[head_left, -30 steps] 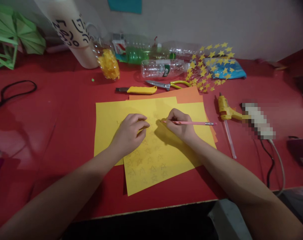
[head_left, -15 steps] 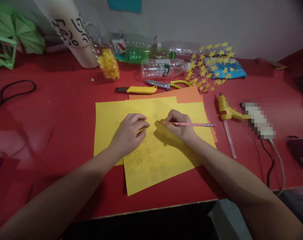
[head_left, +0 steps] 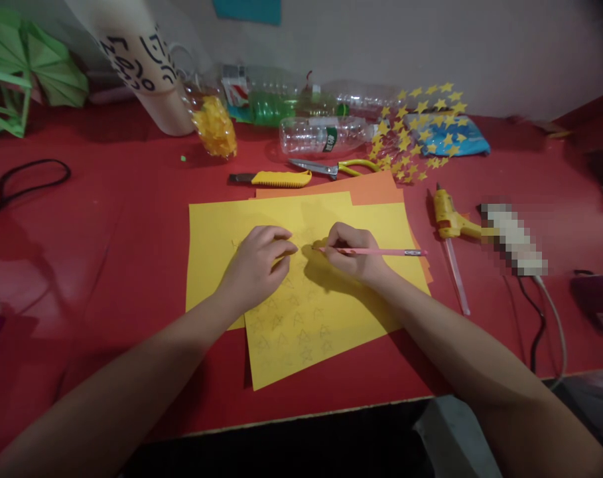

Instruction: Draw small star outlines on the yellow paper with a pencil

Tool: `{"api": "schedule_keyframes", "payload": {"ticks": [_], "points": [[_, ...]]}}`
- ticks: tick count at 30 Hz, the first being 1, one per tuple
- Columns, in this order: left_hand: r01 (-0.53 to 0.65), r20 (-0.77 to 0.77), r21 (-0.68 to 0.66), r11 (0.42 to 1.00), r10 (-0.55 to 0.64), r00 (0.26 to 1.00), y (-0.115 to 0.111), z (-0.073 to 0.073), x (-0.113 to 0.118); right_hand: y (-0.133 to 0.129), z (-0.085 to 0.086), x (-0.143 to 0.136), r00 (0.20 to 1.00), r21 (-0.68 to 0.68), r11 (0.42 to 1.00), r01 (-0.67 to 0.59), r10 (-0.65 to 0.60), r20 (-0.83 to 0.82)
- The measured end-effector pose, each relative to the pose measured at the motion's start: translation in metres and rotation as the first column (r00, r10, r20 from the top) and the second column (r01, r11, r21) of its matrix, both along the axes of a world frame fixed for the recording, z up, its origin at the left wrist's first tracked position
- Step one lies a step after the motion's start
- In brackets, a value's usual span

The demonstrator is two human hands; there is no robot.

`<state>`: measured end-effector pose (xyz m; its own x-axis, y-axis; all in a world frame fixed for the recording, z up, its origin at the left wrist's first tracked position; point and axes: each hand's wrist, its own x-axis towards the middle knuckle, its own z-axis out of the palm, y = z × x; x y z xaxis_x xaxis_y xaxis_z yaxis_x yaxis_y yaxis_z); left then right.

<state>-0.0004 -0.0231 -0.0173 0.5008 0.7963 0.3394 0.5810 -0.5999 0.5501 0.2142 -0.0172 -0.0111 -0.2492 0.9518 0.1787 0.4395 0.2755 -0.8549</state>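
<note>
My right hand [head_left: 355, 252] pinches a pink pencil [head_left: 388, 252], its tip down at a yellow sheet of paper [head_left: 361, 305]. Several small stars are drawn in pencil on that sheet, mostly over its lower left part. My left hand [head_left: 261, 262] rests on the paper's left side with fingers slightly bent and apart, holding nothing. Another yellow sheet [head_left: 206, 265] lies beneath, and an orange sheet [head_left: 375, 188] sticks out behind them.
Behind the paper lie a yellow utility knife [head_left: 281, 178], scissors [head_left: 326, 168] and plastic bottles [head_left: 311, 136]. Cut yellow stars [head_left: 403, 143] stand at the back right. A glue gun [head_left: 448, 216] is at the right, a tall cup [head_left: 152, 86] at the back left, on the red table [head_left: 107, 232].
My right hand and the pencil have shifted slightly left and down across the sheet. My left hand has stayed in place.
</note>
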Motion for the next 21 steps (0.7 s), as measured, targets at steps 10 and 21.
{"api": "schedule_keyframes", "payload": {"ticks": [10, 21], "points": [[-0.006, -0.006, -0.013, 1.000, 0.006, 1.000, 0.0006, 0.0000, -0.0002, -0.0007, 0.0005, -0.0009, 1.000, -0.055, 0.998, -0.021, 0.020, -0.017], [0.023, -0.101, 0.090, 0.996, -0.014, 0.995, -0.0043, 0.0022, 0.0006, 0.0038, 0.0094, 0.0014, 0.938, -0.300, 0.950, 0.092, -0.184, -0.295]]}}
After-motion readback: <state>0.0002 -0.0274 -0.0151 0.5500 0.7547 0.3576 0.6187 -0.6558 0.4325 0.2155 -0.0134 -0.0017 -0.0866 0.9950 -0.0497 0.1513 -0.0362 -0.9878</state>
